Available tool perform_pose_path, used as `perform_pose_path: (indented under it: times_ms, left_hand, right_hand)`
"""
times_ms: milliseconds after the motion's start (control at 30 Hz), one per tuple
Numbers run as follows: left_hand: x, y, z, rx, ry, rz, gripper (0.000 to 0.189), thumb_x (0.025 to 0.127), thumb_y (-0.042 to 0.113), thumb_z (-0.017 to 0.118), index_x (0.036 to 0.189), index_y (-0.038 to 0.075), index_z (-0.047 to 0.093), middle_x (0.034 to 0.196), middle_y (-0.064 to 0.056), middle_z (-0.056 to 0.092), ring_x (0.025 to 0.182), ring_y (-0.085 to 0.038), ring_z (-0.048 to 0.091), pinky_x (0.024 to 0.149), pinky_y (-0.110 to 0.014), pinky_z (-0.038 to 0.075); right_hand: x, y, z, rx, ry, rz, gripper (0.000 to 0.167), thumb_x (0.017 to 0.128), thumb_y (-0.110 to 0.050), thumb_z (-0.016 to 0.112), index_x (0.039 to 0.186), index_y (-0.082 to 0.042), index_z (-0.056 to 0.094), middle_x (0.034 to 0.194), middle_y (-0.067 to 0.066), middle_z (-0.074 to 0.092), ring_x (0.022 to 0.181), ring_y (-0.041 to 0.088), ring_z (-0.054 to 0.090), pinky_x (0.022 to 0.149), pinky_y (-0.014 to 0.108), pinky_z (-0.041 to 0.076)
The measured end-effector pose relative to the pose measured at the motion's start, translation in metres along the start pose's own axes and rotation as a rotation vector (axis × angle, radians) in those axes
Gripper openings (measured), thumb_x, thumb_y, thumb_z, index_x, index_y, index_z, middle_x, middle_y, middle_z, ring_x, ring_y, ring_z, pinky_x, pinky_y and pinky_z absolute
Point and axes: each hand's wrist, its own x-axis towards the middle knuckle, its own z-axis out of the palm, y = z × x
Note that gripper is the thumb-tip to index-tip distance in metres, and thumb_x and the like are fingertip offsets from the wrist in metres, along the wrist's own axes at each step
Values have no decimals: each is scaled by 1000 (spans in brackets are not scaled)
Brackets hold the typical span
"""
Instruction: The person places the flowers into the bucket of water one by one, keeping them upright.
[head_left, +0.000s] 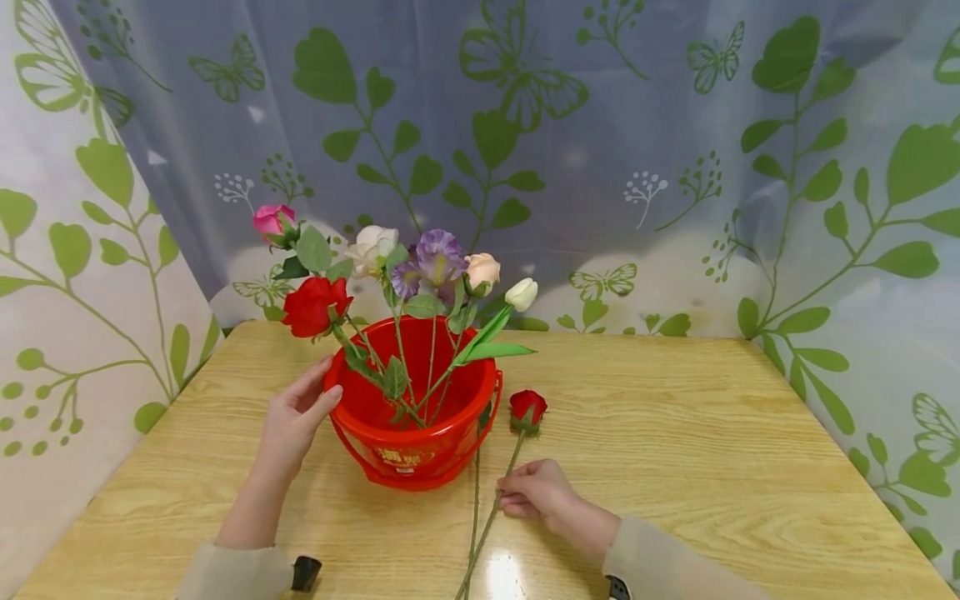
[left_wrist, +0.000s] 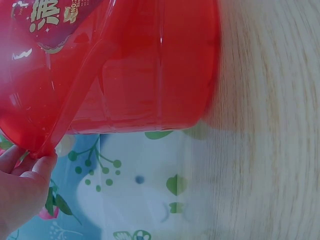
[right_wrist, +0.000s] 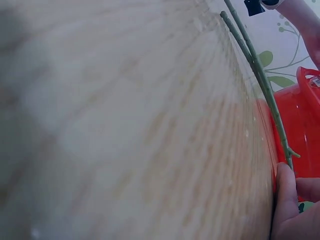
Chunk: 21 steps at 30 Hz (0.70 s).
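A red plastic bucket (head_left: 420,475) stands on the table, its rim held at the left side between the thumb and fingers of my left hand (head_left: 291,425). The left wrist view shows that same hand (left_wrist: 25,192) pinching the rim by the handle joint. To the right of the bucket, my right hand (head_left: 546,493) pinches the stem of a red rose (head_left: 528,410), whose bloom points away from me. Beneath it lies a second green stem (head_left: 476,492), its top partly hidden by the bucket. Both stems (right_wrist: 272,102) cross in the right wrist view.
Inside the bucket lean a large red rose (head_left: 313,307), a pink rose (head_left: 273,221), a white flower (head_left: 372,248), a purple iris (head_left: 438,258), a peach rose (head_left: 482,271) and a white tulip (head_left: 521,293). A patterned curtain (head_left: 637,150) hangs behind the wooden table (head_left: 712,433).
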Motion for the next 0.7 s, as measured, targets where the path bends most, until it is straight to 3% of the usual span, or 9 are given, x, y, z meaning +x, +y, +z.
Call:
perform_pose_path:
  times_ms: [333, 700]
  left_hand:
    - [0, 0, 0, -18, 7, 4, 50, 87, 8, 55, 130, -8, 36, 136, -22, 32, 116, -10, 40, 85, -12, 40]
    - [0, -1, 0, -21, -7, 13, 50, 88, 8, 55, 131, -7, 36, 137, -21, 31, 119, -15, 38, 85, -12, 39]
  right_hand:
    - [-4, -7, -5, -7, 71, -46, 12, 80, 6, 57, 88, 13, 53, 67, 10, 60, 55, 11, 59, 58, 25, 53]
    - [-10, -21, -16, -9, 148, -154, 17, 77, 9, 57, 91, 13, 49, 77, 15, 63, 68, 19, 61, 64, 33, 53]
